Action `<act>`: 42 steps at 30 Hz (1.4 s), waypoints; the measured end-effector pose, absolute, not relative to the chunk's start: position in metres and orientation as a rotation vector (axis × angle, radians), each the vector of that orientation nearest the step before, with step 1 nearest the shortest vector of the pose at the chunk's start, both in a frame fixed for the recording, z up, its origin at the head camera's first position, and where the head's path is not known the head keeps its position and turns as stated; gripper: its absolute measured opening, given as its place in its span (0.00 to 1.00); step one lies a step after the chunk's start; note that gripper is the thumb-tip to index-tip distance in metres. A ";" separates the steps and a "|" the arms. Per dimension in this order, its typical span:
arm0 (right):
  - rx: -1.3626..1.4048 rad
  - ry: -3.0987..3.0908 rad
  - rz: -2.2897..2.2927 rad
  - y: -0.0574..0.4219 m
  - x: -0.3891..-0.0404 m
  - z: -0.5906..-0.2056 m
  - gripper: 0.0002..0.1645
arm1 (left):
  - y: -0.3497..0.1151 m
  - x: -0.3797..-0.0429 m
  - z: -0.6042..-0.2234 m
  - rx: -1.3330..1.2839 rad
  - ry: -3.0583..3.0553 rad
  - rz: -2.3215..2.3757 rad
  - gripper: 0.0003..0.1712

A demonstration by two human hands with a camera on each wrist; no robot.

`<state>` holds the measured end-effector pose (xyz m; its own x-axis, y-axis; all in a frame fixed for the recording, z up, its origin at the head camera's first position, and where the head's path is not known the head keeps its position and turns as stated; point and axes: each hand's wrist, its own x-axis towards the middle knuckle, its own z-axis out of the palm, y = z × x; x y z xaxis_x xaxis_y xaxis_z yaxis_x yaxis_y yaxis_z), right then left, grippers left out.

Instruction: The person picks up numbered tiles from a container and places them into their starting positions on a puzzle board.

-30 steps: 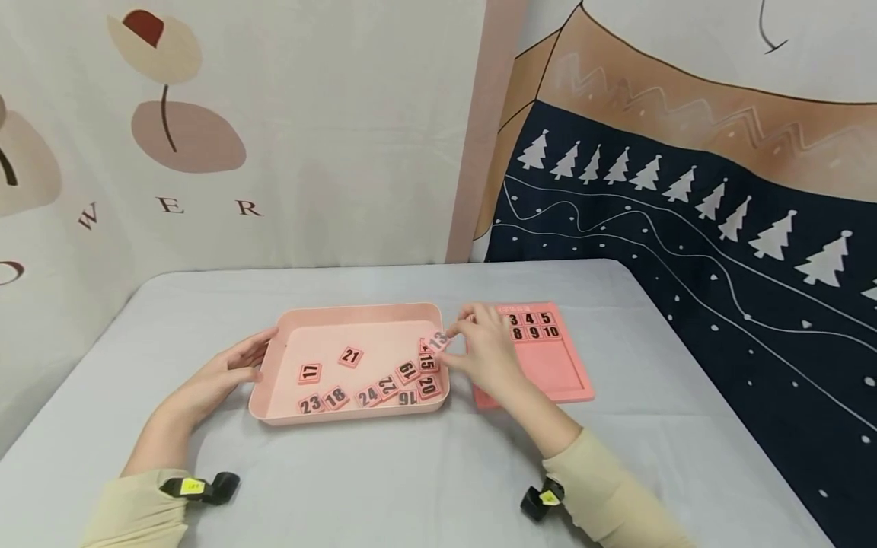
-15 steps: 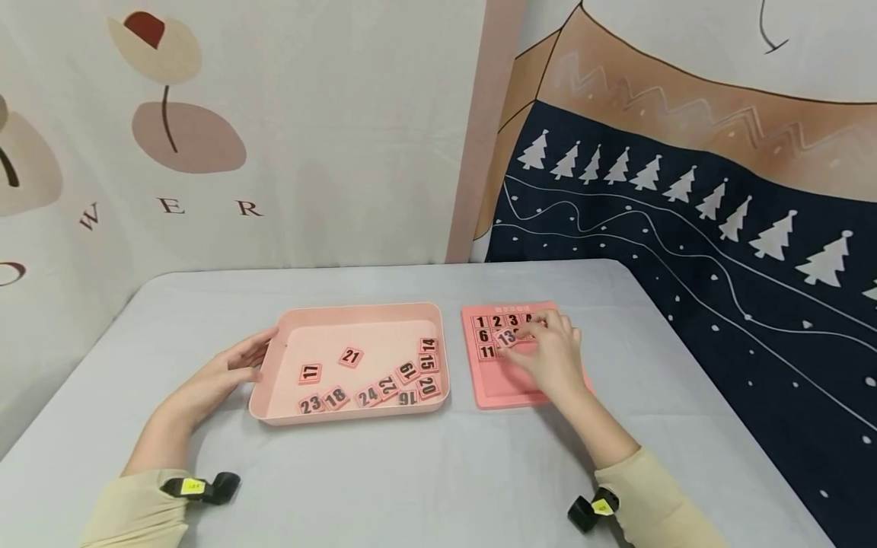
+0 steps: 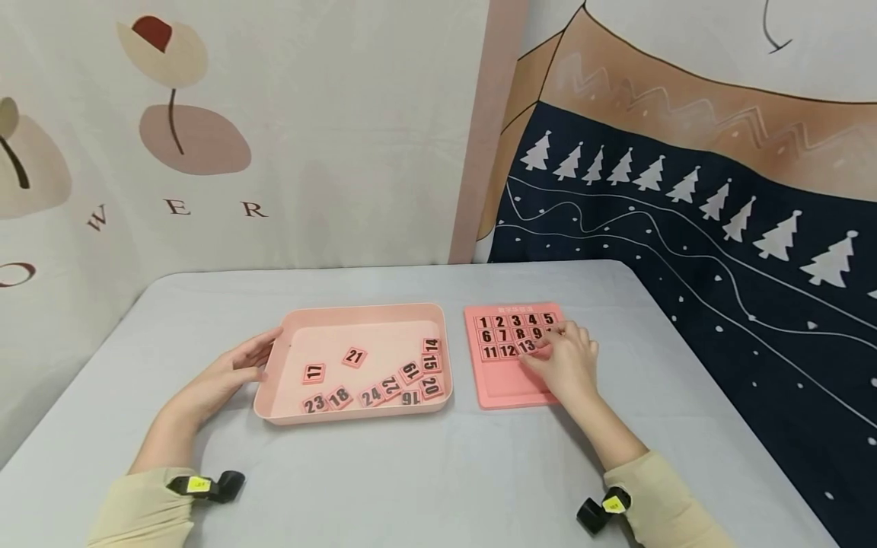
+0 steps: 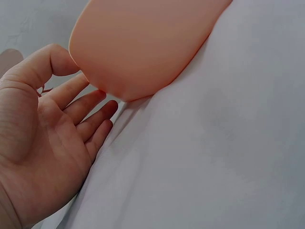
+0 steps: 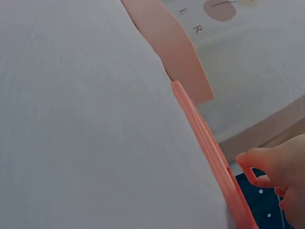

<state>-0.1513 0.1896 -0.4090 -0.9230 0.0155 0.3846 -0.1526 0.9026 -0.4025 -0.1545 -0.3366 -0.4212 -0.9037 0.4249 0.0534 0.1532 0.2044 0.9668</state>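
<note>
My right hand [image 3: 567, 365] is over the pink number board [image 3: 514, 388], pinching the number tile 13 [image 3: 526, 346] between thumb and index finger. The tile lies slightly askew beside tile 12 [image 3: 508, 351] in the third row. Fingertips partly cover the end of the second row. In the right wrist view the board [image 5: 209, 152] shows edge-on, and the tile cannot be made out. My left hand [image 3: 219, 380] rests against the left end of the pink tray [image 3: 363, 320], its thumb and loosely extended fingers touching the outer wall [image 4: 143, 47].
Several loose number tiles lie in the tray, among them tile 21 [image 3: 354, 357], tile 17 [image 3: 314, 373] and tile 14 [image 3: 431, 345]. A pale cloth covers the table [image 3: 384, 479]. Patterned curtains [image 3: 342, 152] hang behind it.
My right hand has carried tile 13 from the tray's right end rightward to the board and lowered it beside tile 12. The left hand stays at the tray.
</note>
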 end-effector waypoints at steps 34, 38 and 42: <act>0.220 -2.686 0.687 0.175 -0.151 -0.394 0.20 | -0.338 -0.156 -0.425 0.546 2.259 1.748 0.40; 0.327 -2.662 0.788 0.155 -0.148 -0.382 0.17 | -0.340 -0.157 -0.427 0.550 2.264 1.745 0.40; 0.438 -2.618 0.854 0.138 -0.148 -0.373 0.15 | -0.341 -0.158 -0.427 0.570 2.257 1.750 0.40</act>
<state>-0.1485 0.1378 -0.3734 -0.8904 -0.1798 0.4181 -0.3917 0.7705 -0.5029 -0.1578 -0.3410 -0.4273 -0.8980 0.4364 0.0557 0.1626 0.2116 0.9637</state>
